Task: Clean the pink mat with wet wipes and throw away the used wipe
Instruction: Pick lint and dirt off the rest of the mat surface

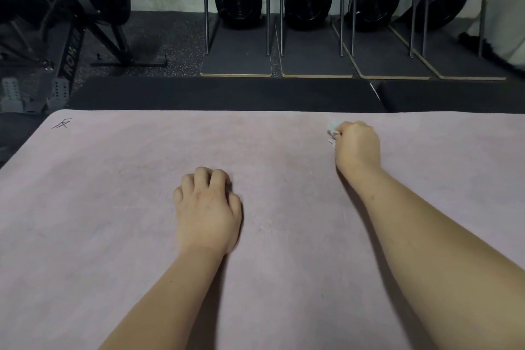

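Pink mat wants firm overlapping strokes: right hand clenches the wet wipe, left hand braces, curled, holding nothing.

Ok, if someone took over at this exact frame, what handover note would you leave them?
Left hand: empty, fingers curled, resting knuckles-up on the pink mat.
Right hand: closed on a bunched wet wipe, pressed to the mat near its far edge.
Done: wipe in hand, wiping under way; how much is already clean cannot be told.
Left: finish wiping, then bin the wipe. No bin or wipe pack is in view.
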{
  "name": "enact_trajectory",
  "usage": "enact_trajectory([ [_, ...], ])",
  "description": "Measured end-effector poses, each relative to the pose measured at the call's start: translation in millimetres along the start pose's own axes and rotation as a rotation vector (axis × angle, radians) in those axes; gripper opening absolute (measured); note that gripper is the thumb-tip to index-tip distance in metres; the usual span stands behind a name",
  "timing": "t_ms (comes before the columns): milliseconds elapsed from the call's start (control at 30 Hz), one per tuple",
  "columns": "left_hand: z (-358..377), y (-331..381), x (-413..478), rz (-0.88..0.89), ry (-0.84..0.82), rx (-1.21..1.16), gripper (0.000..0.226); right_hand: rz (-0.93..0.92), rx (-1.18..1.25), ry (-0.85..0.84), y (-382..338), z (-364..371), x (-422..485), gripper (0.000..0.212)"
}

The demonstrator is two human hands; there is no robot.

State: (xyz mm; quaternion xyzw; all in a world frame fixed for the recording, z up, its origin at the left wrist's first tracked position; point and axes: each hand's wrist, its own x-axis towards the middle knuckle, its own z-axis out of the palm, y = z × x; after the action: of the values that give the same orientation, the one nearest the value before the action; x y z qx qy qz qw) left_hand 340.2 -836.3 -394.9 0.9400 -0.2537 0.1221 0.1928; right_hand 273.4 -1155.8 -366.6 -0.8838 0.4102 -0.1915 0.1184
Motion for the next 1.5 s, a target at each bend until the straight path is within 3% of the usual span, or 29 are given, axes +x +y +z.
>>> enact_trajectory([
  [67,0.9,-0.2,0.2,0.000,-0.004,0.009,0.021,0.019,0.012,-0.034,-15.5,4.6,-8.6,0.011],
  [200,1.7,-0.6,0.0,-0.002,-0.002,0.005,0.015,-0.114,0.102,-0.037,-64.0,24.3,-44.4,0.026],
  [400,0.7,-0.1,-0.2,0.004,0.004,0.005,0.015,-0.290,0.057,-0.042,-63.9,15.8,-65.6,0.014],
  [567,0.5,-0.1,-0.7,0.008,0.014,0.002,0.014,-0.119,-0.091,0.069,7.3,-4.3,-38.4,0.015],
  [700,0.3,-0.3,-0.7,0.016,0.014,0.011,0.014,-0.057,-0.079,0.078,24.8,-7.7,-35.3,0.013],
  [1133,-10.0,16.1,-6.8,0.133,0.025,0.022,0.015,-0.279,-0.099,0.084,16.5,1.0,-51.7,0.030],
  [1333,-8.4,73.5,-54.2,0.092,-0.065,-0.144,0.021,-0.174,0.041,0.062,23.1,9.3,-49.5,0.023],
  [1500,4.3,81.4,-67.4,0.067,-0.023,-0.072,0.019,-0.123,0.065,0.032,19.0,8.0,-47.8,0.025],
])
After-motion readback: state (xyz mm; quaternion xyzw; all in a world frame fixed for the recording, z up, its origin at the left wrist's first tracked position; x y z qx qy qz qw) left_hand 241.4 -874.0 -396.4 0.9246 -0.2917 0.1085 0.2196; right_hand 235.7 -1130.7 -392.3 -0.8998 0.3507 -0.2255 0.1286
